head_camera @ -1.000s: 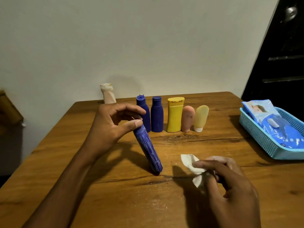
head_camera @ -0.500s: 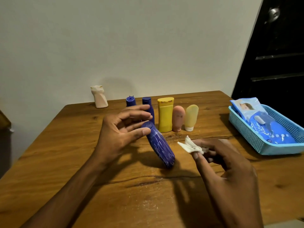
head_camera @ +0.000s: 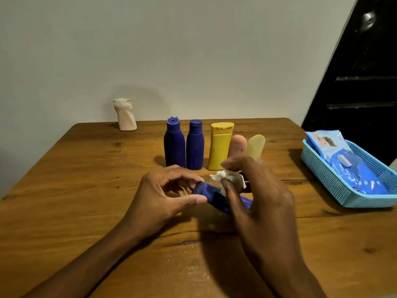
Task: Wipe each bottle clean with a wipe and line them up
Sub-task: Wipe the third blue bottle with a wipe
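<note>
Above table [head_camera: 86, 190]: left hand [head_camera: 163, 196] pinches tilted blue bottle [head_camera: 217, 198]; right hand [head_camera: 264, 203] grip presses wipe [head_camera: 223, 176] onto it.

The right hand [head_camera: 264, 203] is covering the far end of the blue bottle [head_camera: 214, 197] it is wiping, along with the bases of the pink tube [head_camera: 237, 145] and pale yellow tube [head_camera: 256, 145] behind that bottle. The wipe [head_camera: 225, 177] is showing only in part. The basket [head_camera: 343, 190] is running off the right edge, and print on its packet [head_camera: 335, 151] is too blurred to read.
</note>
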